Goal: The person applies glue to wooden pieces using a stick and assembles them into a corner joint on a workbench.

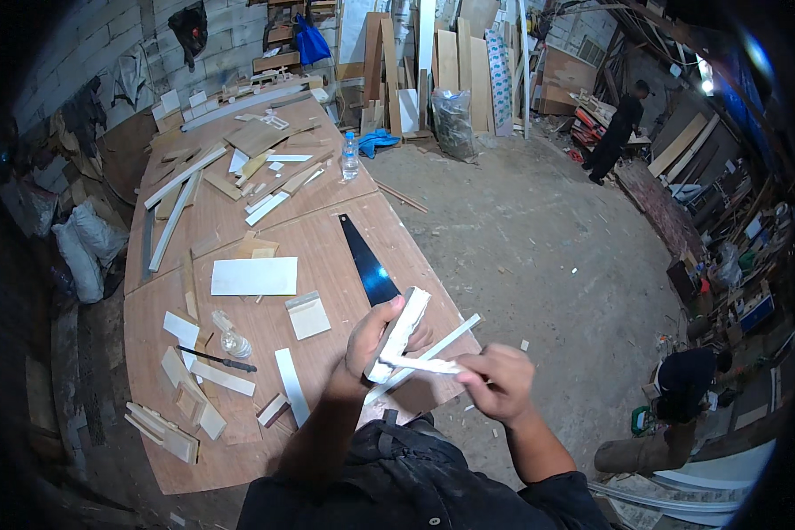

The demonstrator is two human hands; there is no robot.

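My left hand (371, 340) is wrapped round a white block (408, 322) with a ragged edge, held over the table's near right edge. A thin white strip (424, 363) runs from the block's lower end to my right hand (501, 380), whose fingers pinch its other end. I cannot tell whether strip and block are joined. Beyond my left hand lies a handsaw (367, 261) with a dark blade, its near end hidden behind the hand. Below both hands, a long white batten (458, 332) reaches over the table edge.
On the wooden table (322, 243) lie a white panel (254, 276), a square piece (307, 316), a dark screwdriver-like tool (216, 358) and several offcuts. A water bottle (350, 157) stands farther back. Boards (477, 79) lean on the far wall. Two people (623, 128) are at the right.
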